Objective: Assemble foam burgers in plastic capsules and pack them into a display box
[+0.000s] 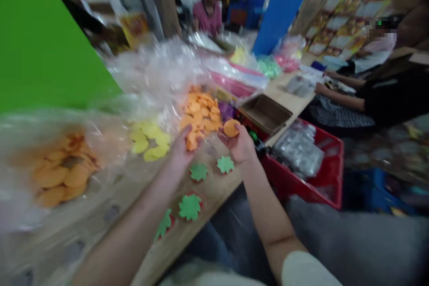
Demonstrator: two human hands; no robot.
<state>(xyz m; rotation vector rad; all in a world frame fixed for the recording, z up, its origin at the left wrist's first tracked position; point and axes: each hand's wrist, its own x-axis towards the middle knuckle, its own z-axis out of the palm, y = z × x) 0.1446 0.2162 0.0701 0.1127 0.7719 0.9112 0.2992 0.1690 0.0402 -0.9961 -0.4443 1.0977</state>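
My right hand (238,143) holds a round, flat orange disc (231,128) between thumb and fingers, above the wooden table. My left hand (182,145) is closed around some small orange pieces (192,139); their exact shape is blurred. Just beyond both hands lies a heap of orange discs (201,109) on clear plastic. Nearer to me, several green scalloped pieces (190,206) with red edges under them rest on the table (214,201).
Yellow discs (150,140) and larger orange discs (63,172) lie at the left in plastic bags. A brown tray (266,114) and a red crate (335,161) with clear packaging stand at the right. A green panel (47,44) rises at the left. Other people sit further along the table.
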